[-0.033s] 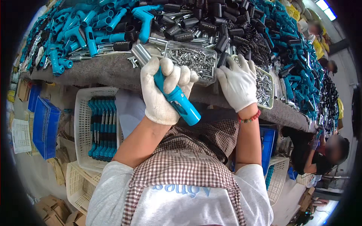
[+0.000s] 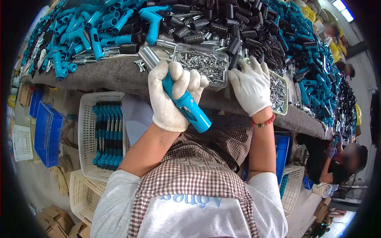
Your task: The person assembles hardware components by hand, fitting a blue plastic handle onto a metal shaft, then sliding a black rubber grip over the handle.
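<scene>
My left hand point(image 2: 174, 95), in a white knit glove, is wrapped round a teal plastic tubular handle point(image 2: 195, 115). A bright metal tube point(image 2: 149, 57) sticks out of its upper left end, and a dark slot shows near its lower end. My right hand point(image 2: 251, 87), gloved too, reaches over the near end of a pale tray point(image 2: 285, 107) of small metal pins. Its fingers are stretched forward and slightly apart, with no object visible in them; the fingertips dip among the parts. Between my hands stands a clear plastic tray point(image 2: 217, 88) of small metal pins.
Heaps of teal housings point(image 2: 79, 37) and black sleeves point(image 2: 218, 27) cover the grey-clothed bench point(image 2: 107, 73). At lower left a white crate point(image 2: 85, 135) holds rows of teal-and-black tools, near a blue crate point(image 2: 47, 135). Another person point(image 2: 325, 162) sits at right.
My right hand has shifted very slightly to the right over the pin tray. My left hand keeps its grip on the teal handle in the same place.
</scene>
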Demonstrator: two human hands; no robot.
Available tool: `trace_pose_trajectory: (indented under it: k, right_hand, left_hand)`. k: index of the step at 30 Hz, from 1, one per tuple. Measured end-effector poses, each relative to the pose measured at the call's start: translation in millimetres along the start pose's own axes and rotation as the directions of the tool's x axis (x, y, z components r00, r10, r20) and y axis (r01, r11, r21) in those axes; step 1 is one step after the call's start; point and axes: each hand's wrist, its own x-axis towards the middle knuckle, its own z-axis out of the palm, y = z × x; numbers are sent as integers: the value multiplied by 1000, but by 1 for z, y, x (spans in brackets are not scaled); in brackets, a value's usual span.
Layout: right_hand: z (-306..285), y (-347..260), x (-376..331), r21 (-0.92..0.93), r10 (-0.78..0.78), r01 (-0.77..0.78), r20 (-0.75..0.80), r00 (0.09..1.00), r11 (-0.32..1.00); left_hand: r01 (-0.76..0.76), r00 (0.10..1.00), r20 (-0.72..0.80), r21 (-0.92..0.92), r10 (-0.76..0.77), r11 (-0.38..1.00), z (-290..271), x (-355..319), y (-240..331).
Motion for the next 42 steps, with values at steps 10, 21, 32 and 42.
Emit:
trace_pose_trajectory:
  k: [10,21,32,42]
  right_hand:
    - [11,21,14,397,269,-197,-133,954,896]
    - [-21,-2,-22,928,626,-100,319,712,-358]
    - [-29,-26,-40,932,548,-169,329,769,-321]
    - [-52,-56,-64,797,166,-37,-80,983,603]
  left_hand:
    - [21,1000,21,-16,-20,1000,-5,3,2]
    - [17,1000,-13,-56,-17,998,-6,10,1]
    - [-13,1000,7,-36,13,999,-10,12,6]
    - [-126,970,-217,-76,107,989,-12,26,16]
